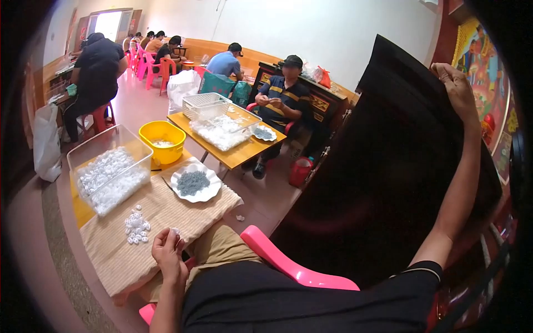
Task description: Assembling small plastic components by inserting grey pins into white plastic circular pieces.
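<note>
My left hand [169,256] is closed in a pinch around a small white plastic piece [176,231], just above the near edge of a beige ribbed cloth [114,263]. Beside it on the cloth lies a small heap of similar white pieces [136,226]. A white scalloped plate [213,191] of small grey parts [192,182] sits farther back. Stretched out to the right, my right hand [456,89] grips the top edge of a large black panel [383,150], fingers curled over it. The panel covers much of the right side.
Behind the cloth stand a clear bin [145,149] of white pieces and a yellow tub [179,150]. A pink chair armrest [294,266] curves beside me. A co-worker [280,91] sits at another table [239,159] with bins. Several other people sit farther off.
</note>
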`<state>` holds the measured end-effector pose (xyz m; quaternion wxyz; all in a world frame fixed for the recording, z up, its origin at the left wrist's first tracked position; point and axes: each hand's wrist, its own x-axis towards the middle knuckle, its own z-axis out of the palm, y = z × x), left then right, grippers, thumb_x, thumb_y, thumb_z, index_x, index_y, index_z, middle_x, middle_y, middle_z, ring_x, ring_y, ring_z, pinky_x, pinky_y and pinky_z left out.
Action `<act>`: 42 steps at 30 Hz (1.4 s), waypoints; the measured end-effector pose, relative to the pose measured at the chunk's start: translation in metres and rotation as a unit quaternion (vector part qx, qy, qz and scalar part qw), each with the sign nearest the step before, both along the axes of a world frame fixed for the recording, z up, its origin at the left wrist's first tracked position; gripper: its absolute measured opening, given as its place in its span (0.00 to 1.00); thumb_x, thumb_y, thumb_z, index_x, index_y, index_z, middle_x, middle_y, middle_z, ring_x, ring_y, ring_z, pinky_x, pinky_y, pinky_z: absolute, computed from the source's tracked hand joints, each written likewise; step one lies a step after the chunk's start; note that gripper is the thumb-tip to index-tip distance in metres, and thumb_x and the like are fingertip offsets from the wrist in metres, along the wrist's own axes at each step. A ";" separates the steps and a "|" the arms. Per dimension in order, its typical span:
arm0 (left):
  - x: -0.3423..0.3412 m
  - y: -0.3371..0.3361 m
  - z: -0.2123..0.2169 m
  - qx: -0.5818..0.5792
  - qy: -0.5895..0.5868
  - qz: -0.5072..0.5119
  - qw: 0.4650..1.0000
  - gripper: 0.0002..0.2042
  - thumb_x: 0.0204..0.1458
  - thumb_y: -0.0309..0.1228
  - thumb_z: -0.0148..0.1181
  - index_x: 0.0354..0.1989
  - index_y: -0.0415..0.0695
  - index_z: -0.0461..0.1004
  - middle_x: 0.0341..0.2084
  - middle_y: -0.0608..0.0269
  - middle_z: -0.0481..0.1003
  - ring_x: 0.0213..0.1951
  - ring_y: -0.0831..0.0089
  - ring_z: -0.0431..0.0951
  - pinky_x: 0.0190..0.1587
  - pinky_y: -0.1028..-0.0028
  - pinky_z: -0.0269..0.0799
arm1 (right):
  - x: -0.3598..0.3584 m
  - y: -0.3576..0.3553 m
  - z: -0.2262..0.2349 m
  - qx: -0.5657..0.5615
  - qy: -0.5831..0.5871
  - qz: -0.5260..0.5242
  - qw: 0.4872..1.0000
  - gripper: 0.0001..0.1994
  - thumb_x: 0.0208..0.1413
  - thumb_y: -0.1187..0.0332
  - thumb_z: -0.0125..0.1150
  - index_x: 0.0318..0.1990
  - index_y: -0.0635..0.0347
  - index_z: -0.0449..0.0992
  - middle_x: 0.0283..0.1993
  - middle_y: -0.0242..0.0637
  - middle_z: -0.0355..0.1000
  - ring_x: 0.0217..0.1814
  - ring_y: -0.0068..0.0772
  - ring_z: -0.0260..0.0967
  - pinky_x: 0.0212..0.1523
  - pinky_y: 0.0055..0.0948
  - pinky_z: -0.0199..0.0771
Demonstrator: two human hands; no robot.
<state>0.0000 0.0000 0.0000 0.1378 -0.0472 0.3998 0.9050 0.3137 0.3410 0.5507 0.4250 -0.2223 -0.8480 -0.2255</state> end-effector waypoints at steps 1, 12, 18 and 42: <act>-0.001 0.004 0.002 0.008 -0.002 0.004 1.000 0.09 0.55 0.26 0.59 0.43 0.44 0.69 0.30 0.68 0.73 0.30 0.80 0.74 0.34 0.79 0.75 | 0.000 0.000 0.004 0.003 -0.035 0.015 0.999 0.20 0.64 0.54 0.47 0.48 0.64 0.75 0.43 0.42 0.75 0.47 0.28 0.70 0.48 0.25 0.67; 0.000 -0.005 -0.001 0.008 -0.008 0.004 1.000 0.09 0.55 0.26 0.59 0.42 0.43 0.69 0.29 0.69 0.73 0.30 0.80 0.73 0.35 0.78 0.75 | 0.026 0.030 0.032 -0.107 -0.111 0.005 0.988 0.17 0.64 0.59 0.51 0.32 0.64 0.73 0.25 0.24 0.64 0.28 0.18 0.59 0.29 0.22 0.60; 0.001 -0.004 -0.001 0.005 -0.010 -0.004 1.000 0.09 0.55 0.27 0.60 0.42 0.44 0.69 0.30 0.69 0.73 0.31 0.79 0.74 0.35 0.77 0.74 | 0.026 0.021 0.032 -0.102 -0.127 0.009 0.987 0.17 0.65 0.58 0.50 0.35 0.63 0.76 0.26 0.23 0.66 0.28 0.14 0.59 0.29 0.20 0.60; -0.001 -0.005 -0.009 0.010 -0.015 0.000 1.000 0.08 0.55 0.26 0.59 0.42 0.43 0.69 0.29 0.69 0.73 0.30 0.80 0.74 0.34 0.79 0.75 | 0.125 0.059 0.050 -0.258 -0.076 -0.063 0.961 0.11 0.61 0.61 0.56 0.35 0.61 0.74 0.30 0.28 0.68 0.32 0.16 0.64 0.32 0.18 0.65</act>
